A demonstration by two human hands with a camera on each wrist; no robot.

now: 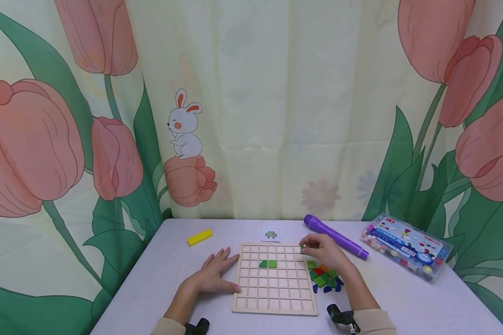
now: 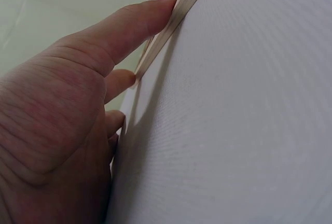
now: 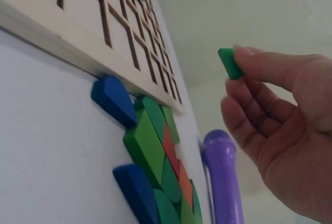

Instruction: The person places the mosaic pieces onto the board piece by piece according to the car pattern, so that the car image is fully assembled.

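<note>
Green piece (image 3: pixel 229 63) pinched by right hand (image 1: pixel 324 251) fingers (image 3: pixel 259 66); its shape is partly hidden.
Left hand (image 1: pixel 213 272) is laid flat, fingers apart, against the grid board (image 1: pixel 275 304), lower centre.

A yellow block (image 1: pixel 200 237) lies near the table's (image 1: pixel 159 274) far left edge, a small pattern card (image 1: pixel 270 233) at the far edge's middle, a purple marker (image 1: pixel 334 236) right of it, and a clear bead box (image 1: pixel 406 245) toward the far right corner, before a tulip curtain (image 1: pixel 251 107)

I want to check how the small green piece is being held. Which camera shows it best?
The right wrist view: the green piece is large and sharp, pinched at the right hand's fingertips. The head view shows only a green speck at that hand, above the wooden grid board. The left wrist view shows none of it.
</note>
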